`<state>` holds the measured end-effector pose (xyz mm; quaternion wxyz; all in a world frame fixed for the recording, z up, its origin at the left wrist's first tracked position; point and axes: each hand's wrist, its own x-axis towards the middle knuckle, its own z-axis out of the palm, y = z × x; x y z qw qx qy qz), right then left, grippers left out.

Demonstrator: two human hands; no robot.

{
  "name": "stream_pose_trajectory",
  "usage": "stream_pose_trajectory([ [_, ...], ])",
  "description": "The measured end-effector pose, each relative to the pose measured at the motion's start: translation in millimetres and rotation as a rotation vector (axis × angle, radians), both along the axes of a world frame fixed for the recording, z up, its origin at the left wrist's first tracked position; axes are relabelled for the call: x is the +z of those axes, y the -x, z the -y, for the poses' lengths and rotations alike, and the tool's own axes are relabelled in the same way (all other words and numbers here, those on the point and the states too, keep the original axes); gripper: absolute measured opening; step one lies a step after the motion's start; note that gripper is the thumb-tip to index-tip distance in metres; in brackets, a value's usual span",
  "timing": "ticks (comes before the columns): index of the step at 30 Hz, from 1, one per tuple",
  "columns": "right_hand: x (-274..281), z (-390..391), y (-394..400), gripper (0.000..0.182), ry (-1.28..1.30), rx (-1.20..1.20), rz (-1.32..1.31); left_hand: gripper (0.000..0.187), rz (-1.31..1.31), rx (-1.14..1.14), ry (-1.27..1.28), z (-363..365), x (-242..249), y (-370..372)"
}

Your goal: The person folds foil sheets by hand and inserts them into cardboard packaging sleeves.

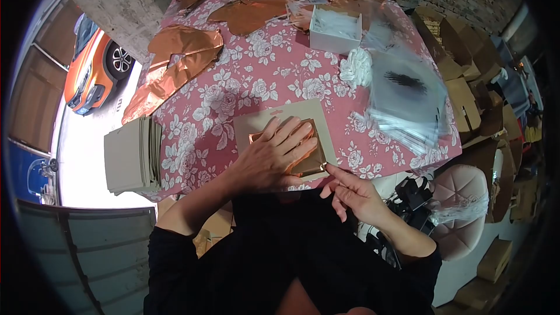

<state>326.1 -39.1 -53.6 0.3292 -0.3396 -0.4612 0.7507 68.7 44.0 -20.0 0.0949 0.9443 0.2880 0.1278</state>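
On the flowered tablecloth [297, 74], near the front edge, lies a grey-beige card [326, 125] with a slot near its top. A folded piece of shiny copper-coloured foil [315, 157] rests on the card. My left hand [274, 154] is spread flat over the foil, its fingers pointing up and right. At the foil's lower right corner, my right hand [350, 193] touches with its extended index finger; the other fingers are loosely bent and apart.
A stack of cards [133, 154] stands at the left edge. Foil shapes [181, 61] lie left and at the back. Clear plastic bags [405, 96], a crumpled white bundle [356, 67] and a white box [335, 30] are on the right. A padded chair [461, 210] stands beyond the front-right edge.
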Motion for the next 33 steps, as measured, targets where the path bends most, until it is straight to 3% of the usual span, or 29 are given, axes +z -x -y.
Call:
stream_pose_trajectory([
  [12, 8.0, -7.8, 7.8, 0.052, 0.068, 0.001, 0.023, 0.084, -0.012, -0.014, -0.051, -1.3, 6.4, -2.6],
  [15, 23.2, -14.4, 9.7, 0.047, 0.086, -0.026, 0.115, 0.086, -0.010, -0.002, -0.060, -1.9, 2.4, -2.2],
  [17, 35.7, -21.4, 9.1, 0.037, 0.041, -0.093, 0.396, 0.087, 0.000, 0.005, -0.044, -1.8, 3.4, -1.3],
  [18, 38.9, -24.5, 9.1, 0.022, 0.032, -0.173, 0.433, 0.087, 0.003, 0.001, -0.046, -1.9, 3.1, -1.3],
  [19, 34.5, -29.4, 7.3, 0.022, 0.033, -0.178, 0.435, 0.087, 0.007, 0.003, -0.040, -1.9, 2.3, -1.6],
  [21, 20.3, -39.5, 3.4, 0.018, -0.881, -0.267, 0.764, 0.086, 0.015, 0.003, -0.033, -1.2, 2.5, -2.4],
  [23, 30.8, -42.4, 6.2, 0.017, -0.895, -0.250, 0.881, 0.085, -0.006, 0.014, -0.021, -0.6, 5.4, -2.6],
  [25, 32.4, -49.8, 5.4, 0.021, -1.223, -0.119, 0.919, 0.084, 0.011, 0.018, -0.030, -0.8, 5.1, -2.5],
  [29, 25.5, -50.2, 2.4, 0.043, -1.277, -0.007, 0.934, 0.083, 0.054, 0.028, -0.033, 0.5, 4.1, -1.6],
  [33, 29.8, -54.3, -2.4, 0.047, -1.274, 0.070, 0.935, 0.083, 0.051, 0.023, -0.052, -0.3, 0.9, 0.1],
])
